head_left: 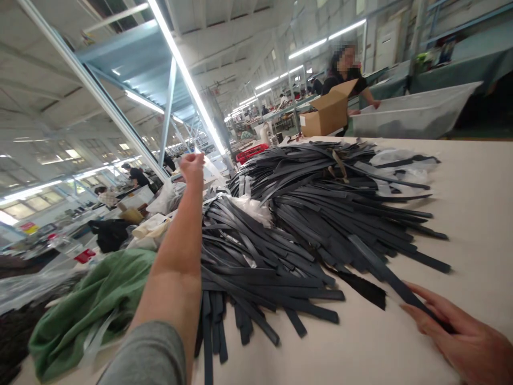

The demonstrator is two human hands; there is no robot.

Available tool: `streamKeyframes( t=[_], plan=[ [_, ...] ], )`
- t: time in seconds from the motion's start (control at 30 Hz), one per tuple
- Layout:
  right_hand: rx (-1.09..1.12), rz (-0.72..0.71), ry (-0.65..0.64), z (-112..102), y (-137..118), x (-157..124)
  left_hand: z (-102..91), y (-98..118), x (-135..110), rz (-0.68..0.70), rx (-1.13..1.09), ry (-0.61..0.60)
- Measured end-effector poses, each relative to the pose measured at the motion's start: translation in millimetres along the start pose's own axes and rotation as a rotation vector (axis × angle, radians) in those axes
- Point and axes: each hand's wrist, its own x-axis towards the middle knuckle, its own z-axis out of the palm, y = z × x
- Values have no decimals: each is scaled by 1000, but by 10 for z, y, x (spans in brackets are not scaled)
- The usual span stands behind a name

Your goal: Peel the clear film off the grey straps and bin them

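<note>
A big heap of dark grey straps (304, 224) lies spread over a cream table (476, 224). My left arm stretches far forward over the heap's left side, and my left hand (193, 164) is closed in a fist at its far end, pinching what looks like a thin clear plastic piece. My right hand (460, 337) lies flat at the table's near right, fingers stretched out, pressing on the end of one dark strap (396, 289) that runs back into the heap.
A green cloth (92, 310) lies bunched at the near left edge. Clear plastic bags (401, 166) sit among the straps. A person stands behind a cardboard box (328, 112) and a white tub (412, 112) at the far right. Other workers sit at tables far left.
</note>
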Motion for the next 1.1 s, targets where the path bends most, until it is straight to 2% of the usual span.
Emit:
streamKeyframes(
  t=[0.07,0.1,0.17,0.2,0.27,0.33,0.4,0.47,0.53,0.6,0.73,0.93,1.0,1.03,1.1],
  plan=[
    [117,70,-60,-69,-180,-13,-627,228,164,0,-80,174],
    [188,89,-90,-109,-244,-12,-946,313,152,5,-112,234],
    [329,87,-133,-190,-319,0,-1542,405,-101,40,-175,278],
    [414,97,-149,-224,-338,-2,-1798,410,-339,58,-198,272],
    [620,163,-215,-252,-371,-60,-2195,353,-993,88,-211,207],
    [819,244,-382,-193,-442,-242,-2434,257,-1785,81,-197,129],
    [916,278,-632,-30,-577,-569,-2544,187,-2575,106,-203,-15],
    [883,255,-878,207,-764,-989,-2574,177,-3251,92,-178,-97],
    [812,211,-1049,455,-972,-1399,-2566,220,-3751,109,-144,-148],
    [771,179,-1164,658,-1167,-1705,-2549,281,-4076,129,-107,-219],
    [776,145,-1260,845,-1468,-1950,-2512,369,-4371,153,-100,-427],
    [657,-10,-1123,911,-1681,-1982,-2476,451,-4589,190,-175,-645],
    [644,-28,-1070,908,-1681,-1957,-2505,492,-4698,131,-194,-646],
    [624,-55,-1038,893,-1673,-1938,-2530,515,-4757,68,-214,-606],
    [553,-138,-965,834,-1652,-1896,-2589,561,-4864,-143,-292,-491]
  ],
)
